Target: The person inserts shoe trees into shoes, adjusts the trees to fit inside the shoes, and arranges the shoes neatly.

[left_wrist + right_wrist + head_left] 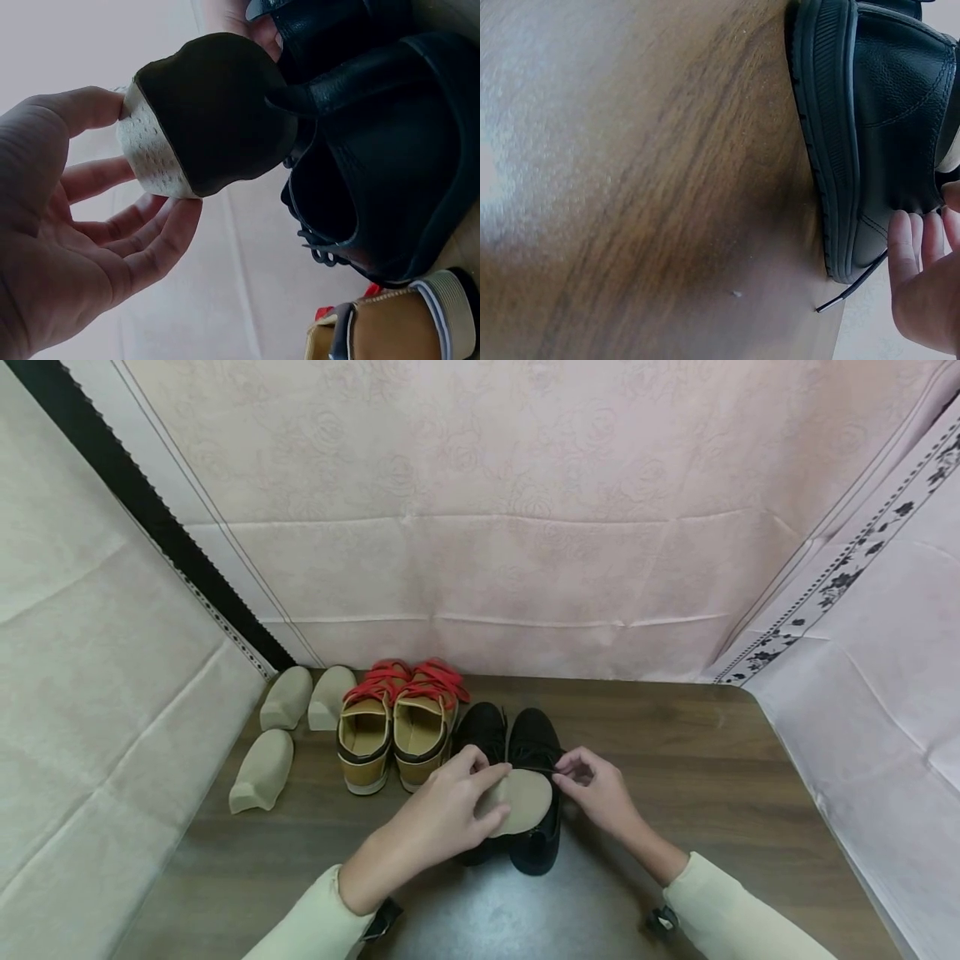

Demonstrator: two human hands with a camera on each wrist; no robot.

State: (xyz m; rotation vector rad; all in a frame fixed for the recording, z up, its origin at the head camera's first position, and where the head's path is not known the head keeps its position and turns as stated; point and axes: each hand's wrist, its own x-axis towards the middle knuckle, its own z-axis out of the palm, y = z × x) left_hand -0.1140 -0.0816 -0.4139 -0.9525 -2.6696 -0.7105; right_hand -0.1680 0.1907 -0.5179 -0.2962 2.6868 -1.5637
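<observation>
Thumb and fingers of my left hand (442, 806) grip a cream shoe insert (527, 802) with a rounded end. The left wrist view shows its pitted pale side and a dark face. The insert is above the opening of the right-hand black lace-up shoe (536, 850); its twin (480, 731) is close by on the left. My right hand (597, 789) pinches the edge of that shoe's opening near the laces; the exact grip is partly hidden. A loose black lace (862, 283) hangs beside this hand in the right wrist view.
Left of the black shoes stand tan shoes (365, 772) with red laces (438, 681). Several more cream inserts (262, 768) lie at the far left. The wooden surface (675, 735) meets a pale patterned cloth (525, 568) behind and cloth at both sides.
</observation>
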